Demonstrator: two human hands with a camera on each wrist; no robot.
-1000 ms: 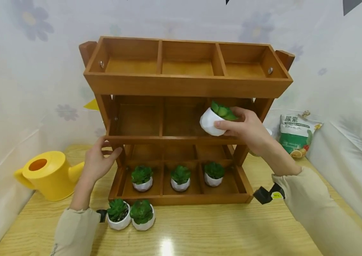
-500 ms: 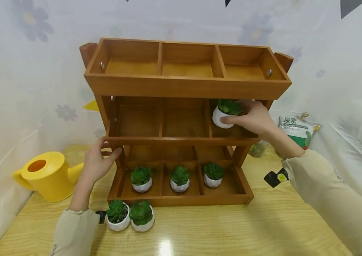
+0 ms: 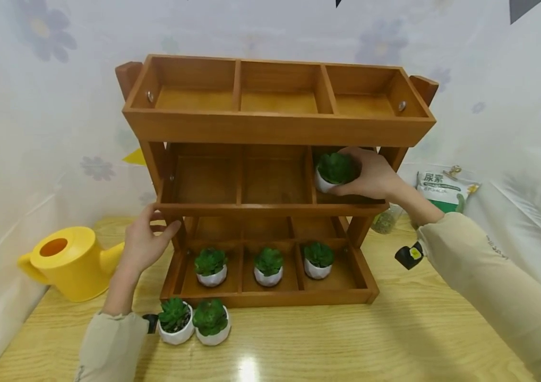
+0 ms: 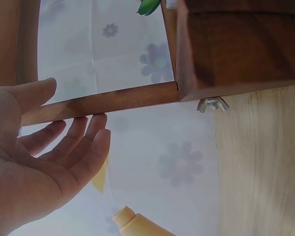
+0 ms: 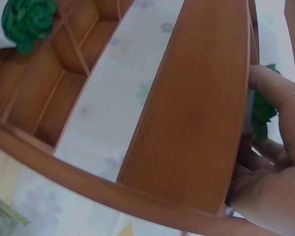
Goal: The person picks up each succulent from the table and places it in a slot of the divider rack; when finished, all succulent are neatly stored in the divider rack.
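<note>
My right hand (image 3: 370, 172) grips a small potted succulent (image 3: 336, 167) by its white faceted pot, inside the right compartment of the middle tier of a brown wooden plant shelf (image 3: 277, 129). In the right wrist view, the tier's wooden board partly hides this succulent (image 5: 263, 117). My left hand (image 3: 146, 243) holds the shelf's left upright. The left wrist view shows the thumb on one side of that wooden upright (image 4: 128, 100) and the fingers on the other. Three potted succulents stand in the bottom tier, including the middle one (image 3: 268, 262).
Two more potted succulents, one of them the left pot (image 3: 175, 321), stand on the table before the shelf. A yellow watering can (image 3: 71, 262) is at left. Behind the right side are a clear jar (image 3: 386, 220) and a clipped bag (image 3: 444, 191).
My right hand has carried the succulent rightward into the middle tier's right compartment and turned the pot from tilted to more upright. The left hand stays on the upright.
</note>
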